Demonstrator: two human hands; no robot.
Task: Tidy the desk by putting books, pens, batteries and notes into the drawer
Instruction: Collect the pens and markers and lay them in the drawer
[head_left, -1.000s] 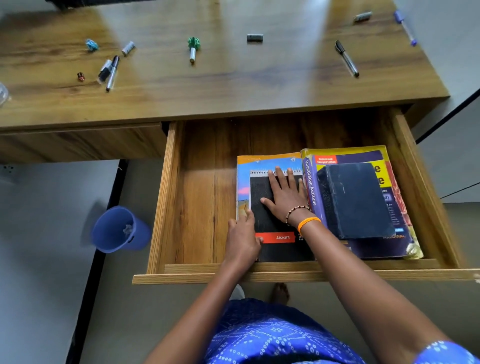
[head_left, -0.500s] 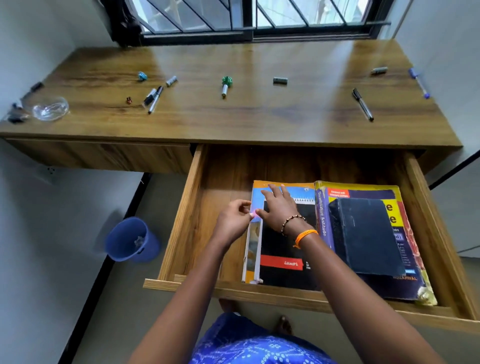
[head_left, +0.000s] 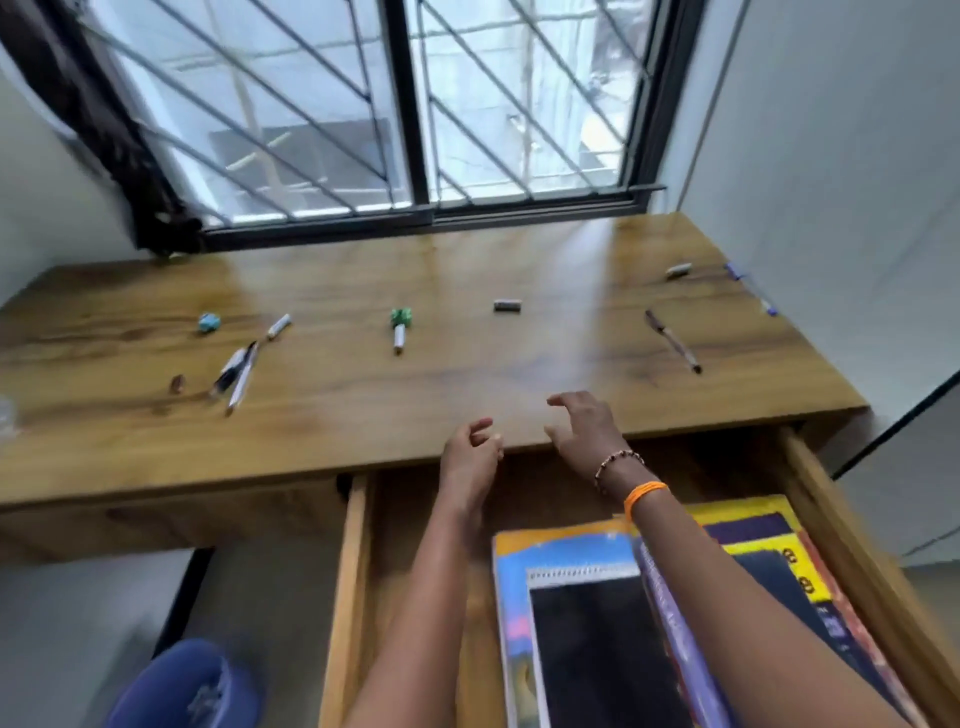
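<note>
Lower right of frame: my open wooden drawer (head_left: 353, 597) holds the books. A black spiral-bound notebook (head_left: 597, 654) lies on a blue-and-orange softcover book (head_left: 561, 551); just right of it, a thick yellow-and-purple book (head_left: 763, 540) carries a dark hardcover book (head_left: 779, 577), largely hidden by my right forearm.

Lower left: a blue plastic bin (head_left: 171, 686) on the floor.

Centre: both hands above the desk's front edge, near each other but apart. My left hand (head_left: 470, 452) has its fingers curled inward; blur prevents telling whether anything is pinched. My right hand (head_left: 584, 428) is spread, fingers loosely bent, holding nothing; a beaded bracelet (head_left: 618, 460) and an orange band (head_left: 644, 491) sit at the wrist.

Mid-frame, on the brown wooden desk top (head_left: 363, 395), left to right: a small copper-coloured object (head_left: 177, 383), two pens side by side (head_left: 236, 376), a crumpled blue note (head_left: 209, 322), a pale battery (head_left: 279, 326), a white pen with a green top (head_left: 400, 330), a grey battery (head_left: 507, 305), a black pen (head_left: 672, 341).

Upper right of the desk: another grey battery (head_left: 679, 270) and a purple-capped pen (head_left: 750, 286) against the wall.

Top of frame: a barred window (head_left: 415, 104).
</note>
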